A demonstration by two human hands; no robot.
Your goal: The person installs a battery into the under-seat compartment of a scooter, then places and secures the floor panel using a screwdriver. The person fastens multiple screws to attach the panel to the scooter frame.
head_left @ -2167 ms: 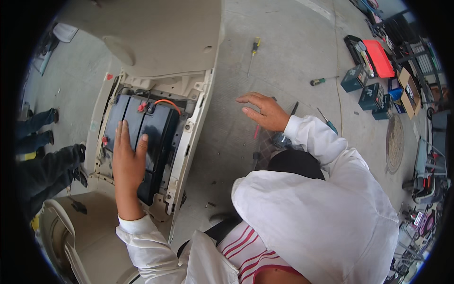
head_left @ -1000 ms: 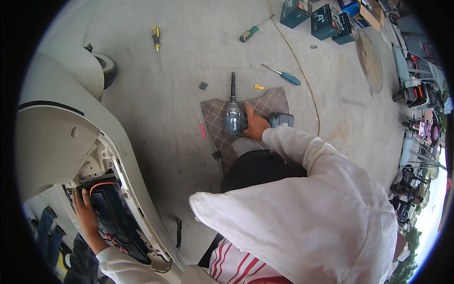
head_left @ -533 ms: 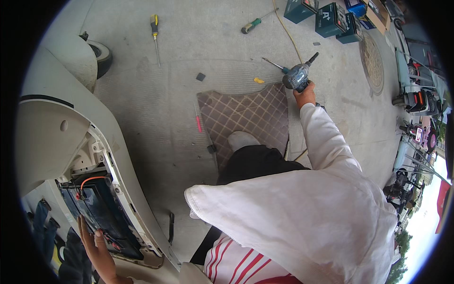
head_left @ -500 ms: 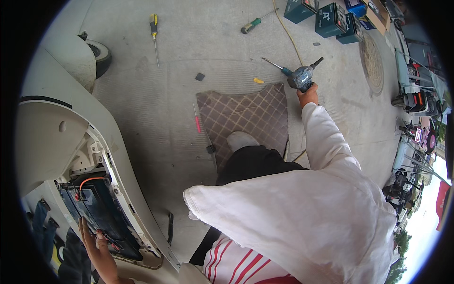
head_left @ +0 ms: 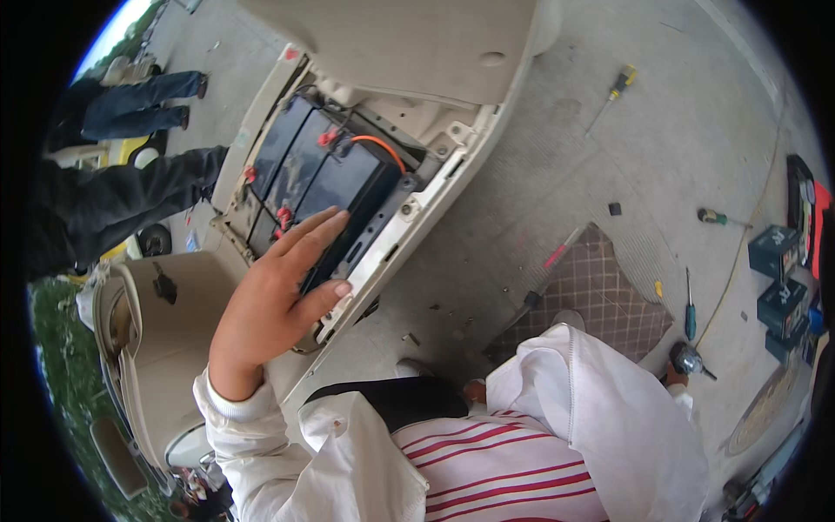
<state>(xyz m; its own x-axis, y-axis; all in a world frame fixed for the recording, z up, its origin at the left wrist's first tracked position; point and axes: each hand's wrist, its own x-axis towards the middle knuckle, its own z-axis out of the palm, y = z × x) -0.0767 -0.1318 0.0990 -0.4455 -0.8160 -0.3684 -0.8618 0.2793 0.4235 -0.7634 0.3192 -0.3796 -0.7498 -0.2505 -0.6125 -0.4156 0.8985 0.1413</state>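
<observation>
My left hand (head_left: 265,304), fingers stretched and thumb apart, lies over the near edge of the dark batteries (head_left: 335,178) set in an open compartment of a beige scooter. It holds nothing; whether the fingertips press on the battery cannot be told. Red terminal caps (head_left: 328,137) and an orange wire (head_left: 383,146) show on the batteries. Far off to the right, low over the floor, my right hand (head_left: 676,377) is closed round the handle of a cordless impact driver (head_left: 687,358), its nose pointing right. My sleeve and jacket hide part of that arm.
A brown checked mat (head_left: 600,287) lies on the concrete. Around it are a yellow-black screwdriver (head_left: 623,80), a red-handled screwdriver (head_left: 557,254) and green-handled screwdrivers (head_left: 691,320) (head_left: 713,216). Dark green boxes (head_left: 774,252) stand at right. People's legs (head_left: 143,104) are beyond the scooter.
My view has swung left, bringing the scooter compartment and my left hand toward the middle. The impact driver stays in my right hand, now at the right side of the view.
</observation>
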